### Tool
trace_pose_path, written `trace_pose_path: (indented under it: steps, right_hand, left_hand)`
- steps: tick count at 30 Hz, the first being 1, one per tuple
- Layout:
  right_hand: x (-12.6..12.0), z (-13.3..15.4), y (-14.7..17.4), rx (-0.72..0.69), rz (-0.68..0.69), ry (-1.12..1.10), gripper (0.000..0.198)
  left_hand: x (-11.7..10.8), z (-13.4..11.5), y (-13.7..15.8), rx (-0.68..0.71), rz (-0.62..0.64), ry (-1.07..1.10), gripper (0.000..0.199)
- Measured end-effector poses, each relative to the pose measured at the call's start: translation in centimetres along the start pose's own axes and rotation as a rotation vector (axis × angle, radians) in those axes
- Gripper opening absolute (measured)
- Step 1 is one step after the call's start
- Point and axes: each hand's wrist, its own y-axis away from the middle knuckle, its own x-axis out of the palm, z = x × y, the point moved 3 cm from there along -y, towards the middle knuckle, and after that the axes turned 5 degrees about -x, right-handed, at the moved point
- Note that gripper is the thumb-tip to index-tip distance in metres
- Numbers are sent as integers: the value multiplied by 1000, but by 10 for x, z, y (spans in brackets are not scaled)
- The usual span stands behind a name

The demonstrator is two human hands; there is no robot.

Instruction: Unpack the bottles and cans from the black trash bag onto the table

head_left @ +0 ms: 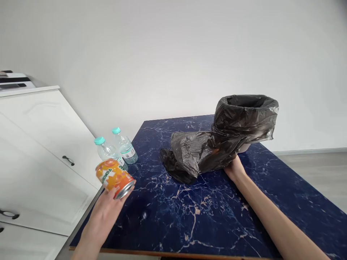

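My left hand (107,207) is closed around the lower end of an orange soda can (115,177), holding it tilted above the table's left side. On the right, a black trash bag (244,121) lines a bin and folds down over its rim. A pale bit of the bin (244,147) shows beneath the plastic. The loose part of the bag spreads leftward onto the table. My right hand (233,167) grips the bag low beside the bin, its fingers mostly covered by the black plastic.
Two clear bottles with teal caps, a nearer bottle (105,150) and a farther bottle (125,148), stand at the left edge of the blue marbled table (173,216). A white cabinet (46,155) is on the left. Behind the table rises a plain wall (162,61).
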Motion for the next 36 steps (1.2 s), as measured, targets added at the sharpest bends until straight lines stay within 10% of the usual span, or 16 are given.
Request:
trace_pose_path:
  steps: [10,20,26,30,36]
  right_hand:
    - [13,10,9,-46,80,71,47]
    - [37,20,31,-108,372,257,60]
    - [41,25,34,-96,409,314,57]
    - [42,27,35,-102,420,334,59]
    - [46,28,36,-112,441,356,63]
  left_hand:
    - [-58,-15,-28,232,-495,-826,81]
    - [-71,-12,-53,233,-518,-976,100]
    - [-57,-8,-20,886,-635,-1051,105]
    - [-26,0,0,1005,-226,-1162,30]
    - [40,28,-18,610,356,-1244,36]
